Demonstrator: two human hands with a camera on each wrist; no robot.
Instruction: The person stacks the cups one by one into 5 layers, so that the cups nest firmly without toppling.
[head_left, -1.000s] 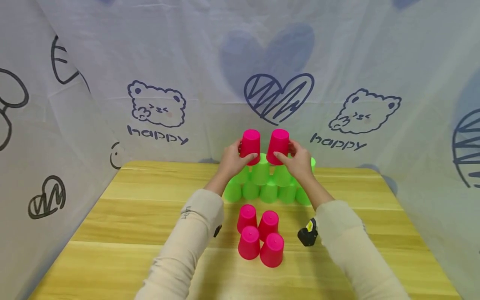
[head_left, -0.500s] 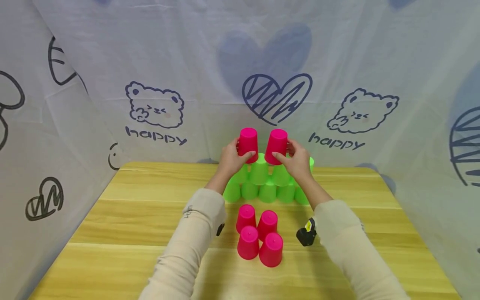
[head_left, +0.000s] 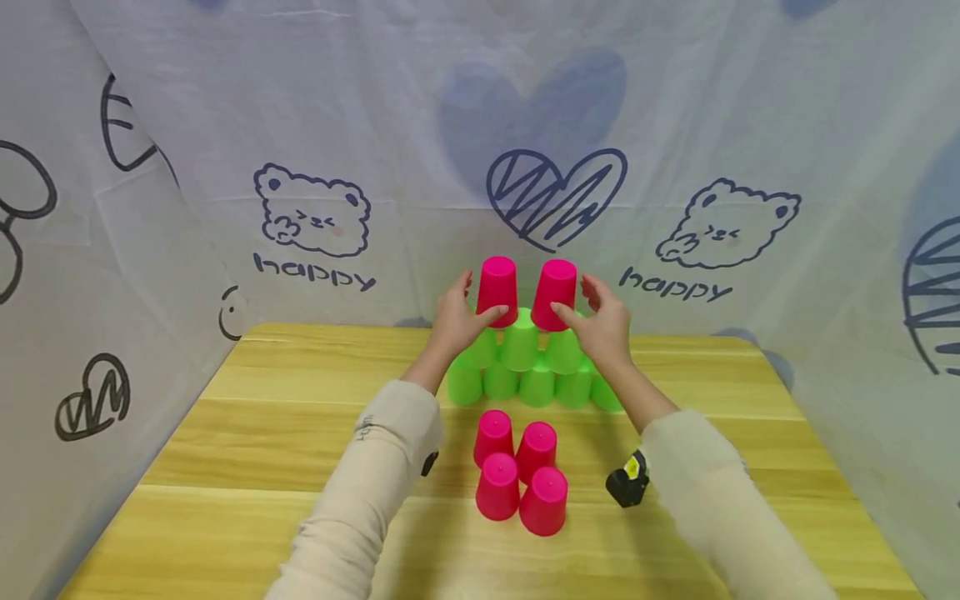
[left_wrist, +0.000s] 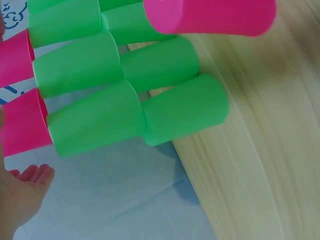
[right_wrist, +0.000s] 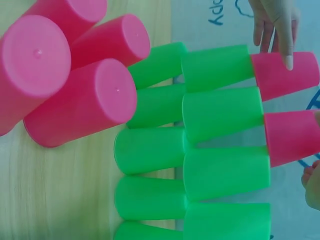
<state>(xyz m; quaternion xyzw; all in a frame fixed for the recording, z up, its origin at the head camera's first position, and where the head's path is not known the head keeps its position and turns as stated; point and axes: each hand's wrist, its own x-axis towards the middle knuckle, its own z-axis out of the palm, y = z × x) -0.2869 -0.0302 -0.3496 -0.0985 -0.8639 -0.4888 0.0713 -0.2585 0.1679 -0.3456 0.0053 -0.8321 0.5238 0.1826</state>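
Just letting go of two red cups [head_left: 497, 287] with left grip [head_left: 456, 321] and right grip [head_left: 606, 327], now spread apart. Leaving them on green cups [head_left: 520, 346], near back edge of tabletop [head_left: 300, 400], making a third row.

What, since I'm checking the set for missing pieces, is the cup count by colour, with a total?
Pink cups: 6 (4 on the table, 2 on top of the green ones)
Green cups: 9 (5 in the bottom row, 4 in the row above)
Total: 15 cups
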